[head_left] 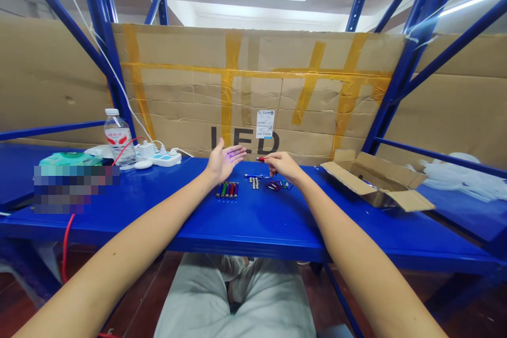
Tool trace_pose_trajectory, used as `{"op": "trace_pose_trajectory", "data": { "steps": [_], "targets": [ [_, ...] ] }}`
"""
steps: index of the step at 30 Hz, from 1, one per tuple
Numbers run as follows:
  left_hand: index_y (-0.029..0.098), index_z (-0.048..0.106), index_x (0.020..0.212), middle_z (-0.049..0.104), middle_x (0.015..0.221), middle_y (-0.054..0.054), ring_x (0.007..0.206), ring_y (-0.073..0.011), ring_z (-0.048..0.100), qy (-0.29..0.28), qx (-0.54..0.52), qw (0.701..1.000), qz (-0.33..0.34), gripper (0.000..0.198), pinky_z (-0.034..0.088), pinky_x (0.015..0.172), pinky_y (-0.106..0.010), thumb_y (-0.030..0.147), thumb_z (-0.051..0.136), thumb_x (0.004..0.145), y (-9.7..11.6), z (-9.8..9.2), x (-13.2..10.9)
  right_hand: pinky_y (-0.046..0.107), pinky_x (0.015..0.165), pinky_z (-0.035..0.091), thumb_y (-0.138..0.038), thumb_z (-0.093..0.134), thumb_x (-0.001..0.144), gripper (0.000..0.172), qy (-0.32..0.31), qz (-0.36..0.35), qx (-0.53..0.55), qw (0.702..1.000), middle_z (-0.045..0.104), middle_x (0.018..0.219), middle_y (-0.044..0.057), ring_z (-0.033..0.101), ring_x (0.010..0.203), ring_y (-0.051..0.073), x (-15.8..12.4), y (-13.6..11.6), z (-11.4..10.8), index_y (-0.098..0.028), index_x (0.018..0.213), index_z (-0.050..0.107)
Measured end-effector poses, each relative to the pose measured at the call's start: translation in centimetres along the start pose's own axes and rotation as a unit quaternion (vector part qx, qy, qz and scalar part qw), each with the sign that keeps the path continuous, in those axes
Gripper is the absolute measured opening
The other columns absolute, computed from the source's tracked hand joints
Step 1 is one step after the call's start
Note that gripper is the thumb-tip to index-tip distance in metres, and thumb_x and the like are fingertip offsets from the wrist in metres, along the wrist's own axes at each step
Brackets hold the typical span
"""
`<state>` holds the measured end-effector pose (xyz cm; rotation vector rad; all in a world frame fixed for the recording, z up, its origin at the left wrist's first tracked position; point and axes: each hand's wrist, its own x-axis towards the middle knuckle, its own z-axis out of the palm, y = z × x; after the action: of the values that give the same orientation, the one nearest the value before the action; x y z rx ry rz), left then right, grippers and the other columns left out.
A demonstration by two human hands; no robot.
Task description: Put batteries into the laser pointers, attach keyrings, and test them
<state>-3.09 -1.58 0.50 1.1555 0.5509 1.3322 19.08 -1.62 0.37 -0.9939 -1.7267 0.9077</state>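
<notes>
My right hand [283, 165] pinches a small red flashlight [260, 158] that points toward my left. Opposite it, my left hand [225, 162] is held open, palm up with fingers stretched, and a purple glow falls on the palm and fingers. Below my left hand lies a row of small metal tubes [227, 190] in several colours, side by side on the blue table [253, 224]. A thin blue tube [254, 176] lies between my hands. Small round silver parts [254, 183] sit in rows under it. Beneath my right hand is a loose pile of coloured clips [278, 185].
An open cardboard box [376, 179] stands at the right. On the left are a water bottle [119, 140], a white power strip [164, 157] with cables and a green package [71, 160]. A large cardboard sheet [190, 100] and blue rack posts [101, 37] close off the back.
</notes>
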Motion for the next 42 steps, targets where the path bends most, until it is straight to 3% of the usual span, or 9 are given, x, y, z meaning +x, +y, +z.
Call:
{"op": "trace_pose_trajectory", "data": {
  "steps": [5, 13, 28, 42],
  "targets": [
    [0.007, 0.060, 0.124, 0.061, 0.130, -0.025, 0.128, -0.0324, 0.054, 0.000, 0.009, 1.000, -0.002, 0.073, 0.045, 0.105, -0.044, 0.065, 0.030, 0.092, -0.2, -0.1, 0.1, 0.028, 0.048, 0.042, -0.027, 0.059, 0.072, 0.015, -0.004, -0.005, -0.045, 0.999, 0.044, 0.048, -0.004, 0.043, 0.044, 0.011, 0.0, 0.0, 0.0, -0.015, 0.072, 0.067],
    [0.007, 0.066, 0.111, 0.064, 0.126, -0.024, 0.122, -0.0303, 0.059, 0.002, -0.026, 1.000, -0.016, 0.072, 0.045, 0.107, -0.041, 0.066, 0.027, 0.094, -0.2, 0.0, -0.1, 0.028, 0.051, 0.042, -0.027, 0.055, 0.074, 0.020, -0.021, -0.014, -0.082, 0.996, 0.046, 0.047, -0.004, 0.045, 0.044, 0.012, -0.4, -0.5, 0.2, -0.013, 0.077, 0.068],
    [0.008, 0.067, 0.109, 0.066, 0.122, -0.023, 0.119, -0.0301, 0.061, -0.006, -0.008, 1.000, -0.017, 0.072, 0.049, 0.101, -0.040, 0.065, 0.027, 0.094, 0.0, 0.4, -0.3, 0.027, 0.049, 0.042, -0.027, 0.054, 0.076, 0.019, -0.020, -0.022, -0.092, 0.995, 0.047, 0.047, -0.004, 0.047, 0.043, 0.012, -0.4, -0.6, 0.1, -0.014, 0.076, 0.068],
    [0.004, 0.063, 0.121, 0.064, 0.125, -0.026, 0.121, -0.0318, 0.060, -0.008, -0.015, 0.999, -0.030, 0.075, 0.046, 0.105, -0.042, 0.064, 0.026, 0.095, -0.1, 0.2, -0.1, 0.026, 0.048, 0.039, -0.026, 0.052, 0.075, 0.016, -0.021, -0.016, -0.119, 0.993, 0.046, 0.047, -0.004, 0.047, 0.043, 0.012, -0.7, -1.1, 0.3, -0.015, 0.069, 0.062]
  ]
}}
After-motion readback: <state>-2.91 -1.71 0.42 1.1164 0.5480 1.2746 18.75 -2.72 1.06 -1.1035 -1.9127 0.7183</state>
